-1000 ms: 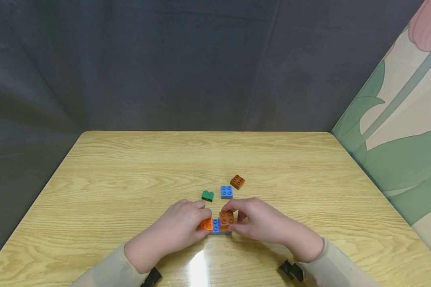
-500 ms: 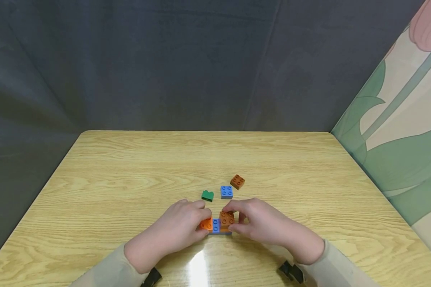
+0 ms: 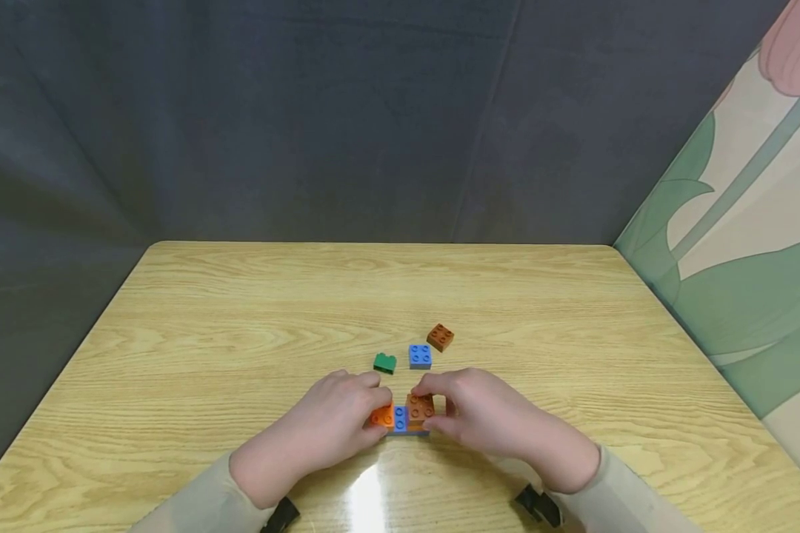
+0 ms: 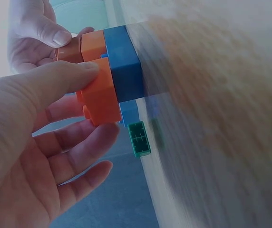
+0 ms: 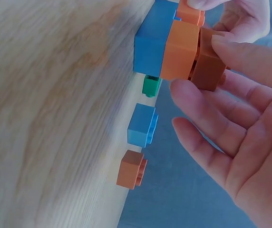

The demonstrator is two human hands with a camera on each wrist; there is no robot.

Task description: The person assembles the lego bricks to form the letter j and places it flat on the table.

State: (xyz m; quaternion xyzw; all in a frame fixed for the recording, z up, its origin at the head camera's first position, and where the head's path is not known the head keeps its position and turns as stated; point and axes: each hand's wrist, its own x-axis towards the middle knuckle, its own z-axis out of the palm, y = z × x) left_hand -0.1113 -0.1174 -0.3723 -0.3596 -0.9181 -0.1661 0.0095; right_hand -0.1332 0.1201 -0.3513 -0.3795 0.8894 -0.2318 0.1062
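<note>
A long blue brick lies on the table with an orange brick on each end. My left hand pinches the left orange brick between thumb and fingers. On top of the right orange brick sits a brown brick, slightly tilted, with a thin gap between the two in the right wrist view. The thumb and fingers of my right hand grip this brown brick. Blue studs show between the two orange bricks. My left fingers hide part of the left orange brick in the head view.
Behind the stack lie a small green brick, a square blue brick and a second brown brick, set at an angle. A dark cloth hangs beyond the table's far edge; a flower-patterned surface borders the right.
Both hands keep their hold in nearly the same place. The brown brick under my right fingers shows at most a very slight shift; the loose bricks stay put.
</note>
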